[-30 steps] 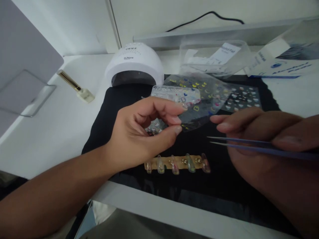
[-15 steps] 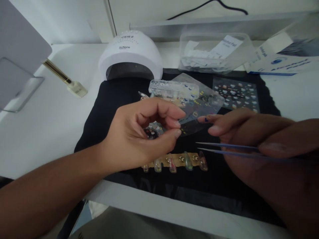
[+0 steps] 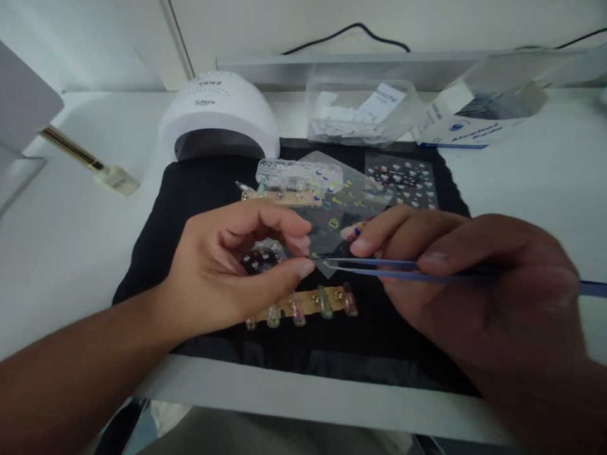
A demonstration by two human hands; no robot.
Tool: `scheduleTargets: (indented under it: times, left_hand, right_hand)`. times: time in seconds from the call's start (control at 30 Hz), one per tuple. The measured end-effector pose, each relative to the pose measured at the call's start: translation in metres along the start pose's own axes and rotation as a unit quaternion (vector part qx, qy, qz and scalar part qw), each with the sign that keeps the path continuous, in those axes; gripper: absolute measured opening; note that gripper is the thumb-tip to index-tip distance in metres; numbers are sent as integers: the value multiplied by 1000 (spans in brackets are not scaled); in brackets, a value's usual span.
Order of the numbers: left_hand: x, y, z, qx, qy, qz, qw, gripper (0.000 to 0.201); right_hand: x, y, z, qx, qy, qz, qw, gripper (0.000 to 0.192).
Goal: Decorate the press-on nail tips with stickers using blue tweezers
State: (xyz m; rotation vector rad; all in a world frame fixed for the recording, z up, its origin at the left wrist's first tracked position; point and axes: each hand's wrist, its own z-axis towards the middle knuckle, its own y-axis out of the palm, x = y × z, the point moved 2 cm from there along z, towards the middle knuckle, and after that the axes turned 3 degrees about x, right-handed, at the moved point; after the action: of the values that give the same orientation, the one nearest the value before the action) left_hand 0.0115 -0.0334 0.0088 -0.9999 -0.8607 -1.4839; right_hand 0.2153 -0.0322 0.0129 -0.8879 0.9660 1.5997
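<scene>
A clear sticker sheet [image 3: 334, 221] is pinched at its near-left corner between the thumb and curled fingers of the left hand [image 3: 232, 272], above the middle of a black mat [image 3: 156, 240]. Blue tweezers [image 3: 379, 268] are gripped by the right hand [image 3: 469, 284], whose fingers are closed round the shank; the long axis of the tool runs almost level from right to left, and its tips, drawn close together, are seen at the near edge of the sheet, just beside the left thumb tip. Whether a sticker is caught between the tips cannot be told. The sheet thus lies to the left of the right hand, along the line of the tool, and the left hand is the nearer to it. On the mat near the hands a strip of nail tips [image 3: 298, 306] is laid lengthwise; a second sticker sheet [image 3: 403, 180] lies farther right, with a white nail lamp [image 3: 218, 117] at the far left edge and a clear plastic box [image 3: 360, 114] beyond
</scene>
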Motion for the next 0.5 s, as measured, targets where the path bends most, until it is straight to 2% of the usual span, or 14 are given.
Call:
scheduleTargets:
  times: [0.07,0.2,0.37,0.5]
  left_hand:
    - [0,0,0,-4,0,-8,1000,23]
    - [0,1,1,2,3,-19,1000,26]
    - [1,4,-1,13,1,-3,1000,21]
    - [2,6,-2,6,37,17,999,21]
  right_hand:
    - [-2,1,-1,-17,-26,18,999,31]
    - [0,-1,-3,0,-22,12,1000,30]
    - [1,-4,-5,-29,-84,34,995,29]
    - [-1,-6,-8,-35,-60,-9,998,25]
